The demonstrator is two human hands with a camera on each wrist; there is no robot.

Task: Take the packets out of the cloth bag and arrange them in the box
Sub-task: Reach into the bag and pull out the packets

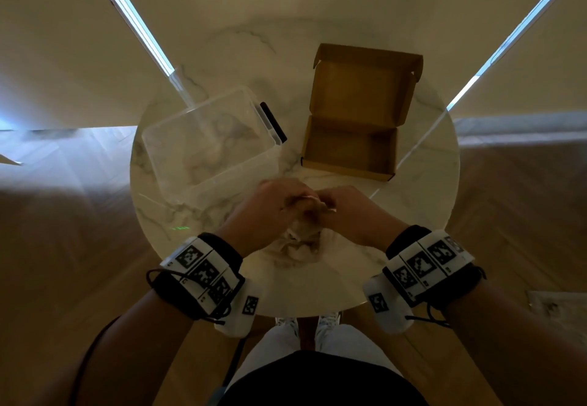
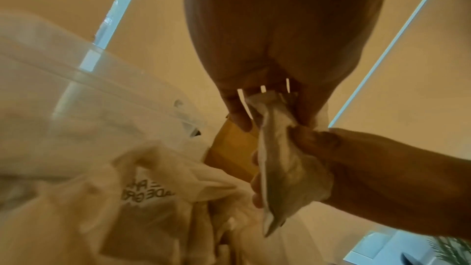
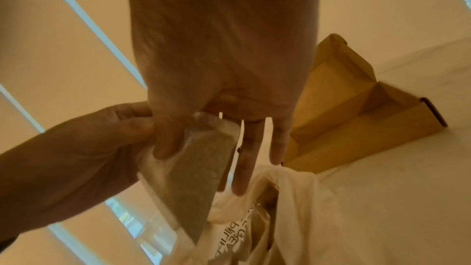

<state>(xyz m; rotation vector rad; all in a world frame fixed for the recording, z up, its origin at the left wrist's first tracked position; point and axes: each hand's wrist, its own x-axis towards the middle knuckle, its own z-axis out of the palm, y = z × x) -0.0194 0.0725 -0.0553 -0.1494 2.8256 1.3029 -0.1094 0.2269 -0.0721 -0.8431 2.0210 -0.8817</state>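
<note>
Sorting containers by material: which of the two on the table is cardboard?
The brown box on the right, its lid flapped open toward the far side. The bin on the left is clear plastic.

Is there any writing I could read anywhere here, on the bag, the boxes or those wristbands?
"PHILIP" and below it "GREA": partial print on the cloth bag, seen sideways and cut off by folds in the right wrist view.
"ADE GR": mirrored fragment of the bag's print in the left wrist view; the rest is blurred.
Wristbands: black-and-white square code markers, no readable words.
Cardboard box, clear plastic bin, packet: no text visible.
</note>
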